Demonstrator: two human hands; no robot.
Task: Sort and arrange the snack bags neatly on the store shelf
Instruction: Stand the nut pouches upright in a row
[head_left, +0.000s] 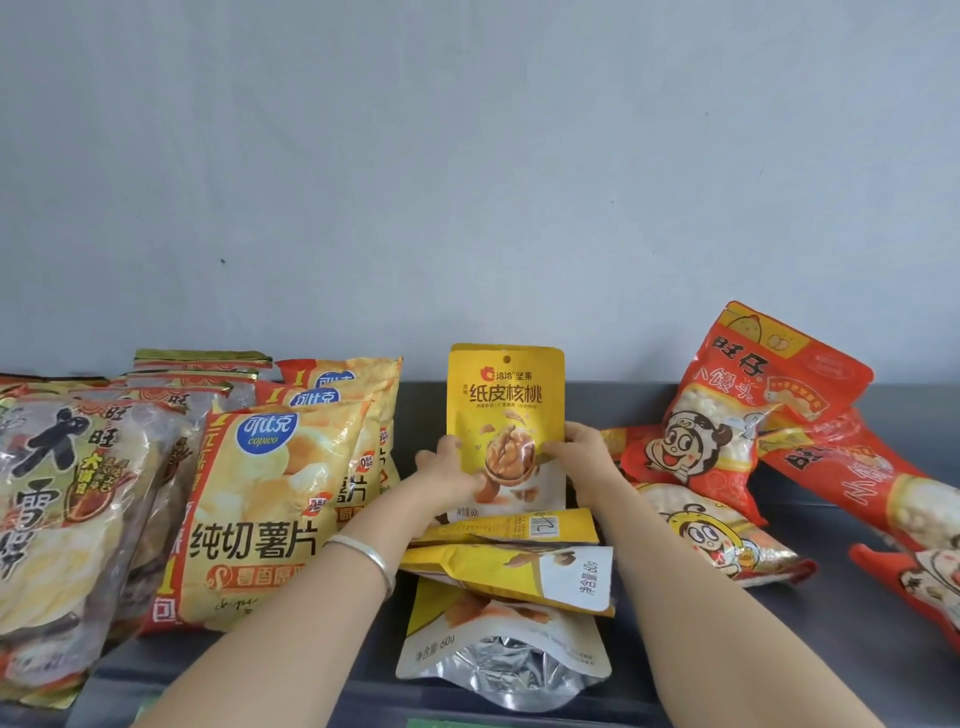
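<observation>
A yellow walnut snack bag (506, 400) stands upright at the middle of the dark shelf (831, 613). My left hand (447, 478) grips its lower left edge and my right hand (579, 452) grips its lower right edge. In front of it lie three more yellow walnut bags (519, 571) flat in a loose pile, one showing its silver bottom. Upright potato chip bags (260, 509) stand in a row to the left. Red bun snack bags (748, 410) lie tumbled on the right.
Large clear rice cracker bags (67, 519) stand at the far left. A grey wall (467, 182) rises behind the shelf. Another red bag (924, 582) lies at the right edge. The shelf's front lip runs along the bottom.
</observation>
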